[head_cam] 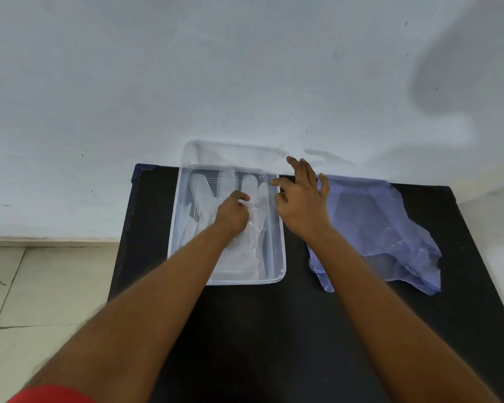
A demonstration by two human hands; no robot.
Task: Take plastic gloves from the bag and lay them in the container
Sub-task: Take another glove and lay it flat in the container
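A clear rectangular plastic container (277,257) stands on a black table, with translucent plastic gloves (204,196) lying flat inside, fingers pointing to the far end. My left hand (233,213) is inside the container, fingers curled and pressing on the top glove. My right hand (301,199) hovers over the container's right rim with fingers spread and nothing in it. A crumpled bluish plastic bag (387,228) lies on the table to the right of the container.
The black table (274,330) butts against a white wall (186,68) just behind the container. A tiled floor (32,292) shows on the left. A red sleeve edge (50,395) is at the bottom left.
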